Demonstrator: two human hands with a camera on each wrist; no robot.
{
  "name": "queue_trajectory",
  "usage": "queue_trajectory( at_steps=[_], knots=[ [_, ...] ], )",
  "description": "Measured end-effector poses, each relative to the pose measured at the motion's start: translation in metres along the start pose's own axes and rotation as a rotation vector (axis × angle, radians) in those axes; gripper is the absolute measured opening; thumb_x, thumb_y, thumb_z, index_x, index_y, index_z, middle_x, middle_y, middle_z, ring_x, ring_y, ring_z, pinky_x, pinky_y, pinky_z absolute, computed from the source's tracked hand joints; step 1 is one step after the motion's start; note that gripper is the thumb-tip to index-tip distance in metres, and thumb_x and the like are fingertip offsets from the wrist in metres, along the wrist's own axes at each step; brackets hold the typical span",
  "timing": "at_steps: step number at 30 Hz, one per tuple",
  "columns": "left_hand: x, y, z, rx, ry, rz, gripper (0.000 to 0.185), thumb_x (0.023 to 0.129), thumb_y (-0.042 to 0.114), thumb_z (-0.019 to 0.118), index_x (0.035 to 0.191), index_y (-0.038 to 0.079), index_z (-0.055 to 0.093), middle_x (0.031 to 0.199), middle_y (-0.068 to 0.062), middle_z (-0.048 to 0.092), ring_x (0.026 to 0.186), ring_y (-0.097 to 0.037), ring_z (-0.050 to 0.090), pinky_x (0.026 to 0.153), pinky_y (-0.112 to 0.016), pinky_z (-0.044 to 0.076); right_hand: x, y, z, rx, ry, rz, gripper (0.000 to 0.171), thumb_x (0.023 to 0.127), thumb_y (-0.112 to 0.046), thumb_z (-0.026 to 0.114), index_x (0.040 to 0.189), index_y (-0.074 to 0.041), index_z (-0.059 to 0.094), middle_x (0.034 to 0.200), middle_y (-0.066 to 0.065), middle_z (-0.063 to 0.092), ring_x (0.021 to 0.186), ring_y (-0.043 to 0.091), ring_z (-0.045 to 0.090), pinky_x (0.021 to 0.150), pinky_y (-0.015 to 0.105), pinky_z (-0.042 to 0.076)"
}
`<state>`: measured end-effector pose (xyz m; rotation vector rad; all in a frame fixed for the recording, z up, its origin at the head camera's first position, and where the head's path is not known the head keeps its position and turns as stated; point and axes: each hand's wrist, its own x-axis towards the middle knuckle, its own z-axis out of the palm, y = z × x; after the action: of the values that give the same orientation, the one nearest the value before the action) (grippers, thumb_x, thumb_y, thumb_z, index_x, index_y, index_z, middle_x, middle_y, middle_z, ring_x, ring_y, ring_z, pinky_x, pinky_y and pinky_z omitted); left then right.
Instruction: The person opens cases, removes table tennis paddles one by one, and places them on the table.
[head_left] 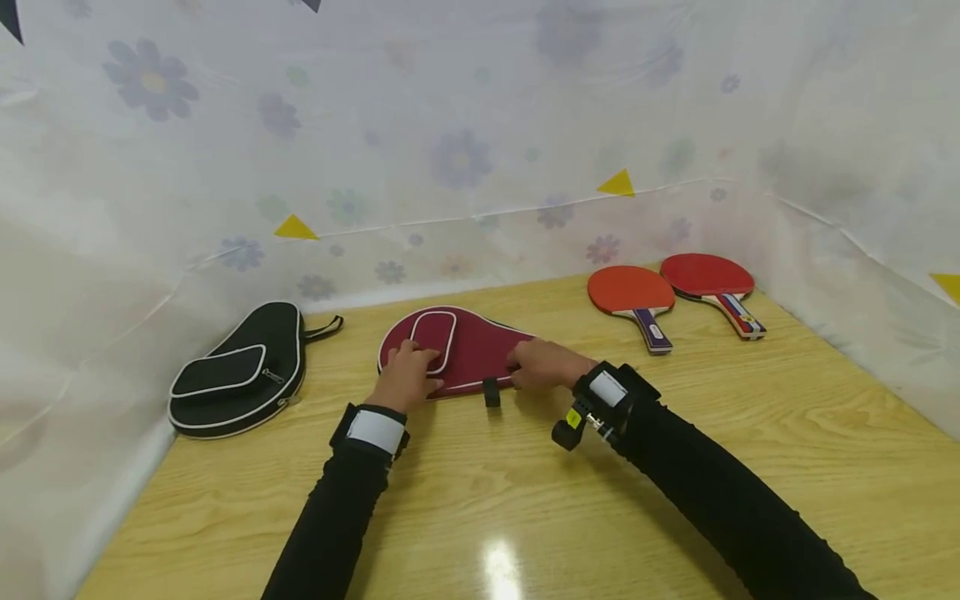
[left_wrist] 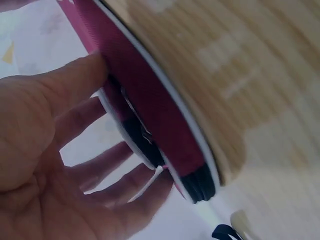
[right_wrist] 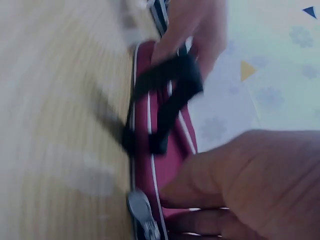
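A maroon table tennis bat case (head_left: pixel 483 350) with white piping and a front pocket (head_left: pixel 433 333) lies flat on the wooden table. My left hand (head_left: pixel 405 375) rests on its rounded end. In the left wrist view, the thumb (left_wrist: pixel 82 80) touches the case beside the pocket, and the other fingers spread over the pocket. My right hand (head_left: pixel 547 364) holds the narrow end between thumb and bent fingers. A black strap loop (right_wrist: pixel 165 100) sticks out from the near side. The right wrist view shows a metal zip pull (right_wrist: pixel 141 207) hanging free below that loop.
A black bat case (head_left: pixel 240 371) with a wrist strap lies to the left. Two table tennis bats, an orange-red one (head_left: pixel 630 289) and a red one (head_left: pixel 707 275), lie at the back right. Patterned white sheeting (head_left: pixel 457 125) closes off the back and sides of the table (head_left: pixel 450 500).
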<state>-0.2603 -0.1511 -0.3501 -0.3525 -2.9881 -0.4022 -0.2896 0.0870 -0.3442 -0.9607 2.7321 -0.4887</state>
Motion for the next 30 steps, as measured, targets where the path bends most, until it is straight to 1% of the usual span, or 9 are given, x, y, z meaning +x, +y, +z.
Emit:
queue_trajectory(
  at_steps=[2,4,7,9,13,17,21,26,30],
  knots=[
    [-0.001,-0.003,-0.001,-0.006,-0.022,-0.010,0.049,0.093,0.017,0.074,0.136,-0.002,0.061,0.134,-0.029,0.054,0.124,-0.047,0.050,0.100,-0.054,0.047,0.001,-0.007,0.004,0.021,0.038,-0.009,0.020,0.100,-0.012,0.058,0.081,-0.007,0.064,0.069,-0.003,0.047,0.062,0.011,0.040,0.060,0.026,0.032],
    [-0.002,-0.005,-0.002,0.003,-0.024,-0.001,0.050,0.094,0.019,0.073,0.136,-0.005,0.060,0.134,-0.030,0.055,0.127,-0.047,0.050,0.104,-0.055,0.044,0.002,-0.017,0.009,0.024,0.082,0.025,0.027,0.104,-0.023,0.057,0.084,-0.007,0.066,0.070,-0.002,0.051,0.063,0.012,0.045,0.061,0.026,0.035],
    [-0.003,-0.007,-0.002,0.023,-0.031,0.007,0.051,0.096,0.022,0.071,0.136,-0.007,0.059,0.134,-0.031,0.056,0.126,-0.048,0.052,0.105,-0.055,0.044,0.002,-0.032,0.018,-0.002,0.125,0.100,0.034,0.101,-0.035,0.061,0.084,-0.007,0.067,0.070,0.000,0.055,0.065,0.015,0.052,0.061,0.029,0.040],
    [-0.004,-0.008,-0.002,0.034,-0.044,0.003,0.052,0.096,0.023,0.070,0.137,-0.008,0.058,0.135,-0.032,0.056,0.127,-0.048,0.052,0.105,-0.054,0.044,0.002,-0.038,0.024,-0.045,0.152,0.123,0.034,0.098,-0.037,0.066,0.082,-0.007,0.067,0.071,0.002,0.056,0.068,0.018,0.056,0.062,0.033,0.045],
    [-0.005,-0.007,0.000,0.051,-0.065,-0.013,0.052,0.097,0.024,0.068,0.137,-0.007,0.057,0.137,-0.032,0.055,0.128,-0.049,0.051,0.106,-0.055,0.042,0.002,-0.040,0.035,-0.164,0.215,0.095,0.028,0.094,-0.030,0.073,0.086,-0.003,0.068,0.078,0.009,0.061,0.079,0.026,0.063,0.067,0.042,0.054],
    [-0.006,-0.005,0.000,0.088,-0.060,-0.007,0.050,0.098,0.025,0.068,0.135,-0.007,0.059,0.133,-0.030,0.059,0.127,-0.047,0.052,0.106,-0.055,0.042,0.004,-0.034,0.039,-0.186,0.264,0.047,0.017,0.095,-0.018,0.072,0.090,-0.002,0.069,0.082,0.013,0.064,0.085,0.030,0.065,0.071,0.046,0.056],
    [-0.009,0.000,0.000,0.137,-0.059,0.006,0.047,0.098,0.026,0.068,0.131,-0.006,0.063,0.124,-0.028,0.065,0.120,-0.045,0.058,0.102,-0.055,0.045,0.005,-0.028,0.037,-0.183,0.248,0.019,0.015,0.095,-0.015,0.071,0.097,-0.001,0.072,0.086,0.014,0.066,0.087,0.031,0.066,0.072,0.044,0.056],
    [-0.011,0.005,0.002,0.152,-0.061,-0.026,0.041,0.096,0.027,0.070,0.123,-0.003,0.069,0.114,-0.026,0.068,0.108,-0.044,0.064,0.094,-0.053,0.051,0.007,-0.024,0.031,-0.189,0.204,0.012,0.027,0.095,-0.017,0.072,0.114,0.001,0.074,0.098,0.016,0.072,0.089,0.029,0.070,0.072,0.039,0.057],
    [-0.011,0.009,0.002,0.143,-0.048,-0.058,0.033,0.093,0.025,0.074,0.112,-0.002,0.073,0.104,-0.022,0.070,0.101,-0.039,0.067,0.088,-0.049,0.054,0.008,-0.023,0.027,-0.189,0.207,0.009,0.020,0.094,-0.015,0.073,0.107,0.000,0.075,0.095,0.013,0.073,0.083,0.025,0.070,0.068,0.035,0.056]
  ],
)
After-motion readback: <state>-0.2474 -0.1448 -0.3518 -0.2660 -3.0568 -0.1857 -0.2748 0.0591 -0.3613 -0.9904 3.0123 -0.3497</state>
